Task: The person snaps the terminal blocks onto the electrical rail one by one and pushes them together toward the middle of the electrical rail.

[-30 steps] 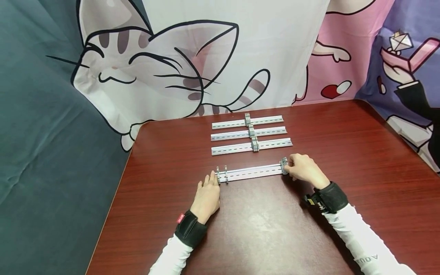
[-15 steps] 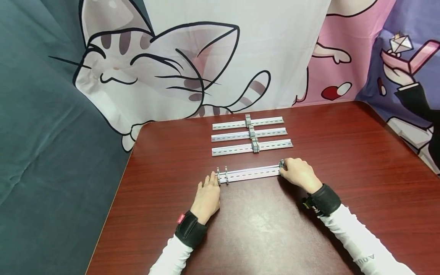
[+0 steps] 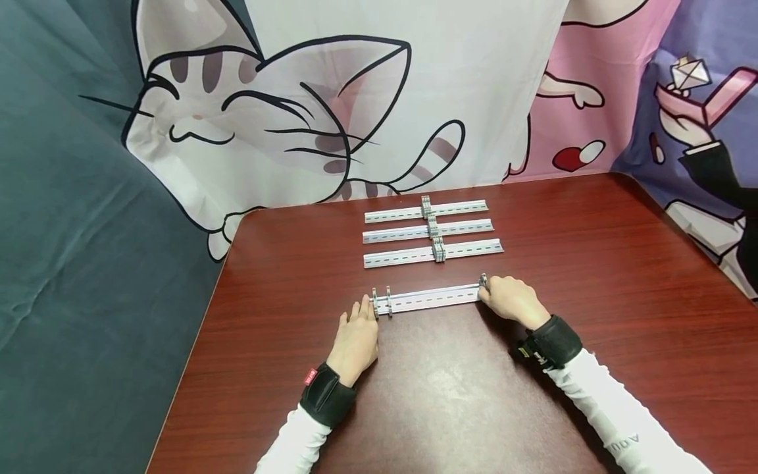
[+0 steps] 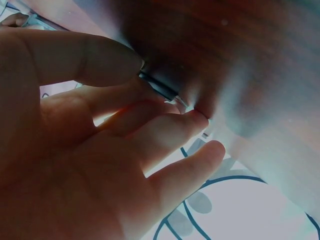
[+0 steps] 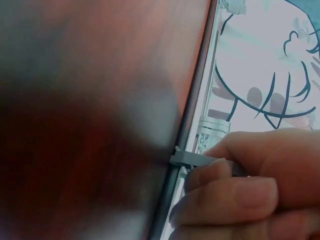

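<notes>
A slotted metal DIN rail point(image 3: 432, 299) lies across the table in front of me. Two thin grey terminal blocks point(image 3: 389, 301) stand upright near its left end. My left hand point(image 3: 354, 339) lies at that end, its fingers nearly straight and touching it; in the left wrist view the thumb tip meets a dark edge of the piece there. Near the rail's right end, my right hand point(image 3: 514, 301) pinches another grey terminal block point(image 5: 187, 159) between thumb and curled fingers. That block sits across the rail, partly hidden by the fingers.
Behind, three more DIN rails point(image 3: 403, 257) lie in parallel, each with a cluster of grey terminal blocks point(image 3: 438, 250) near its middle. The reddish-brown table point(image 3: 284, 263) meets a cat-printed cloth point(image 3: 237, 158) at the back.
My right hand has moved left and slightly nearer to me, and the grey terminal block in its fingers has shifted left along the rail. The left hand has stayed at the left end.
</notes>
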The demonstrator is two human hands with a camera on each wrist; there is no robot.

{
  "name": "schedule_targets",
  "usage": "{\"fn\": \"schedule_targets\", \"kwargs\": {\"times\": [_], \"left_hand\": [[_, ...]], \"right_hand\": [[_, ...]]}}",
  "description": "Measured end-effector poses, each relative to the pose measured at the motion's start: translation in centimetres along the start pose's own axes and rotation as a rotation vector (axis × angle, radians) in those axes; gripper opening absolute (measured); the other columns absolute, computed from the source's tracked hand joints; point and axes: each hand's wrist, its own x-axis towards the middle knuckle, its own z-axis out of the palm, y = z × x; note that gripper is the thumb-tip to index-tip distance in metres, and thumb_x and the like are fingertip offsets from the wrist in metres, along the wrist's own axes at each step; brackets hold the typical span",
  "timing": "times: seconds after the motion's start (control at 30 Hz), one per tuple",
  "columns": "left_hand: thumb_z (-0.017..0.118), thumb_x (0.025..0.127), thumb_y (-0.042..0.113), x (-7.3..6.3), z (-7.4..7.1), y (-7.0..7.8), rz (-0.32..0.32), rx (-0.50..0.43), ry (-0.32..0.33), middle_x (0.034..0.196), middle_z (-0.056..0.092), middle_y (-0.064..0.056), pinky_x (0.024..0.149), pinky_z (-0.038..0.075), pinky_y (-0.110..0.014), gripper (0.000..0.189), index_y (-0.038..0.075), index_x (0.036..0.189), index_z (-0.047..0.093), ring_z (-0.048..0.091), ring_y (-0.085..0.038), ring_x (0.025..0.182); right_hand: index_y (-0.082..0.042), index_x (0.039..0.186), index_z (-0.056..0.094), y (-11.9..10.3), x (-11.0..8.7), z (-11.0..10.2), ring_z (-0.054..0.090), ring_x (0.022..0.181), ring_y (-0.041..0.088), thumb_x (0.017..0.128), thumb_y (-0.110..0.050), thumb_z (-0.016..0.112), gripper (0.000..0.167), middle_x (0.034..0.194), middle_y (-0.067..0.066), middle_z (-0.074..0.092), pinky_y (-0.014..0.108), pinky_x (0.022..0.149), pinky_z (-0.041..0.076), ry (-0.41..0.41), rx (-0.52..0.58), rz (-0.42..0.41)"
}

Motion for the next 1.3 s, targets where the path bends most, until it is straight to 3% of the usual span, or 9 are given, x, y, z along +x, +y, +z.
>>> {"fn": "schedule_targets", "kwargs": {"times": [0.3,0.43,0.7,0.93,1.3], "left_hand": [[0.062,0.085,0.007,-0.2,0.1,-0.2,-0.014,-0.002,0.007,0.148,0.041,-0.023,0.106,0.038,-0.052,0.058,-0.011,0.137,0.045,0.045,-0.035,0.133],[0.063,0.084,0.008,-0.3,0.1,-0.3,-0.019,0.011,0.020,0.147,0.042,-0.022,0.105,0.039,-0.052,0.057,-0.011,0.136,0.046,0.047,-0.035,0.132],[0.064,0.084,0.009,-0.3,0.4,-0.3,-0.010,0.035,0.022,0.146,0.043,-0.022,0.103,0.041,-0.051,0.057,-0.011,0.135,0.047,0.048,-0.035,0.131],[0.064,0.084,0.009,0.0,0.3,-0.2,-0.005,0.029,0.038,0.146,0.044,-0.022,0.104,0.040,-0.052,0.057,-0.011,0.134,0.048,0.048,-0.036,0.131],[0.067,0.082,0.010,0.1,0.2,0.2,0.003,0.035,0.053,0.145,0.045,-0.022,0.103,0.041,-0.051,0.060,-0.011,0.134,0.048,0.048,-0.035,0.130]], "right_hand": [[-0.010,0.066,0.052,-0.8,1.0,-0.6,0.064,0.081,0.038,0.087,-0.023,0.048,0.025,0.096,0.024,0.068,0.054,0.060,0.049,-0.110,-0.007,0.029],[-0.013,0.062,0.047,-0.7,1.0,-0.4,0.061,0.074,0.031,0.086,-0.024,0.048,0.027,0.086,0.019,0.066,0.050,0.058,0.048,-0.102,0.017,0.009],[-0.013,0.060,0.045,-0.7,-0.5,-0.4,0.059,0.065,0.028,0.091,-0.039,0.053,0.041,0.066,0.009,0.055,0.042,0.051,0.044,-0.005,0.061,0.048],[-0.016,0.056,0.037,-1.4,-1.3,-0.5,0.049,0.059,0.024,0.078,-0.019,0.060,0.032,0.058,0.001,0.042,0.039,0.046,0.039,0.156,0.102,0.023],[-0.016,0.054,0.037,-2.8,-0.8,0.4,0.045,0.056,0.020,0.076,-0.016,0.061,0.033,0.056,-0.001,0.040,0.039,0.046,0.038,0.236,0.087,-0.036]]}}
